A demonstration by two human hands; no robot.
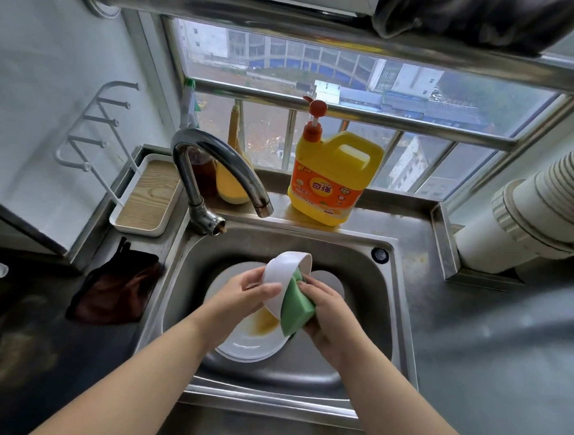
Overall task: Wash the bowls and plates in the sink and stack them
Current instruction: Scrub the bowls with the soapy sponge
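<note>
1. head view looks down into a steel sink [387,305], where both hands work over the basin.
2. left hand [241,296] grips a white bowl [281,277], fingers curled over its outer wall; the bowl is tipped on its side, above the sink floor, its opening facing right.
3. right hand [329,311] holds a green sponge [296,309] with fingers wrapped round it, the sponge pressed against the bowl's rim and inner side.
4. under the hands a white plate [252,347] lies in the sink, with a yellow-brown smear of sauce on it; another pale dish shows beneath and behind it, mostly hidden by the arms.
5. a curved chrome faucet [215,167] arches over the back left of the sink, with no water running that can be seen.
6. on the ledge behind the sink stands a yellow detergent jug [334,176] with an orange pump; its orange label bears large chinese characters that look like "奇强", the smaller print too blurred to read.
7. a small white tray with a wooden base [147,196] sits on the counter [472,343] left of the faucet, below a white wall rack with hooks [94,124].
8. a dark brown cloth [119,288] lies on the counter just left of the sink.
9. a ribbed white duct [542,204] runs along the right wall.
</note>
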